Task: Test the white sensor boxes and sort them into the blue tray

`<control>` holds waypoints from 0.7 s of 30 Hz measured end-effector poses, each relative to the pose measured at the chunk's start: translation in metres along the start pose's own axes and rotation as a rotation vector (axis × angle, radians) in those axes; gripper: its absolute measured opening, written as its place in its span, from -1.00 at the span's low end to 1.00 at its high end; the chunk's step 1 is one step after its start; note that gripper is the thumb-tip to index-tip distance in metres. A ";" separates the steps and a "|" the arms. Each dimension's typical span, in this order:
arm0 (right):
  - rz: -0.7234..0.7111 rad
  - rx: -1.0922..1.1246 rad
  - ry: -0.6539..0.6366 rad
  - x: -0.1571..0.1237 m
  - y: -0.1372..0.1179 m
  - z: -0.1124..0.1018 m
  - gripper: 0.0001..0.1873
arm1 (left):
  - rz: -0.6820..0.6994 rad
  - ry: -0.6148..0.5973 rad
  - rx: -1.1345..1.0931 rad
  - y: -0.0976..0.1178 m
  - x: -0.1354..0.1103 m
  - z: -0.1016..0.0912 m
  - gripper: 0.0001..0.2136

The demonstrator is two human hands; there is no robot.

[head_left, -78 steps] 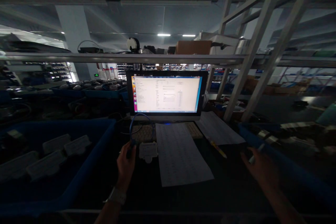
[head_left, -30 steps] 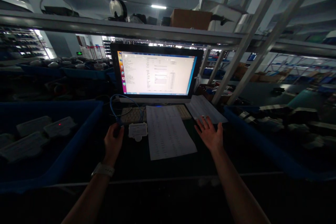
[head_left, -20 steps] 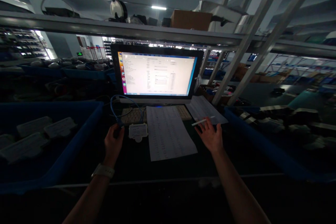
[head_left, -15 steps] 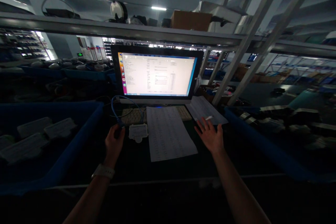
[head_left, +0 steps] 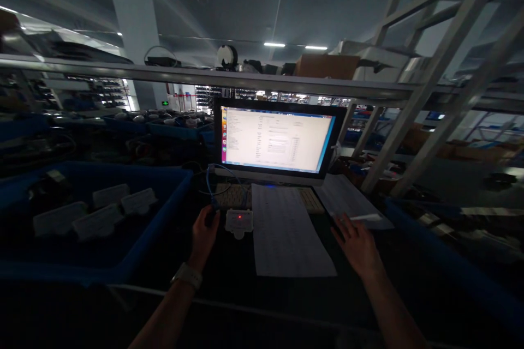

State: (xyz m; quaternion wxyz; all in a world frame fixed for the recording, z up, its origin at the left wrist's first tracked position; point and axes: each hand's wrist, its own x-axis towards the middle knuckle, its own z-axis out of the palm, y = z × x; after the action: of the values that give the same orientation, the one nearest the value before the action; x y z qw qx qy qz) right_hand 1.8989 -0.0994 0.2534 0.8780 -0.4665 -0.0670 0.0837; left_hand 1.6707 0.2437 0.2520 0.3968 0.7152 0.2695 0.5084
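Note:
My left hand [head_left: 204, 233] is closed around the lower end of a blue cable [head_left: 208, 182], its fingertips pinched together. Just right of it lies a small white flat device [head_left: 239, 222] with a red light glowing on it. My right hand [head_left: 358, 244] is open, palm down, fingers stretched out at the lower edge of a printed sheet [head_left: 347, 199]. A white pen-like stick [head_left: 365, 217] shows beside its fingers; I cannot tell whether they touch. Between my hands a long printed sheet [head_left: 286, 240] partly covers the keyboard [head_left: 231, 194].
A lit monitor [head_left: 276, 139] stands behind the keyboard. At left a blue bin [head_left: 135, 245] holds several white devices; another blue bin [head_left: 429, 245] with dark parts is at right. A metal shelf [head_left: 245, 80] carrying a cardboard box [head_left: 325, 67] runs above.
The view has shifted, so everything sits lower and further right. A red light now shows on the white device. The right-hand fingers are less spread, and a small panel has appeared on the screen.

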 end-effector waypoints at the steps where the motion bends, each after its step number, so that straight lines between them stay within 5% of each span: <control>1: -0.005 -0.042 0.031 0.001 0.001 0.000 -0.73 | -0.002 -0.006 -0.011 0.000 0.000 0.000 -0.71; 9: -0.206 -0.455 0.143 -0.029 0.008 0.024 -0.56 | 0.009 -0.008 -0.051 0.001 -0.001 0.000 -0.75; 12: -0.203 -0.498 0.046 -0.052 0.007 0.037 -0.59 | 0.011 -0.023 -0.056 0.004 -0.001 -0.001 -0.74; 17: 0.032 -0.588 -0.176 -0.081 0.008 0.051 -0.48 | 0.011 -0.019 -0.017 0.007 0.001 -0.002 -0.73; 21: -0.048 -0.796 -0.258 -0.091 0.011 0.052 -0.57 | 0.015 -0.029 0.010 0.008 0.002 -0.001 -0.72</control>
State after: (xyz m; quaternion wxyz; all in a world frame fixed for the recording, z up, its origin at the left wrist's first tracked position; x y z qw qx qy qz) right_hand 1.7987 -0.0704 0.2696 0.6152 -0.7534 -0.2146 0.0887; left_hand 1.6698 0.2412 0.2597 0.3932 0.7266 0.2608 0.4994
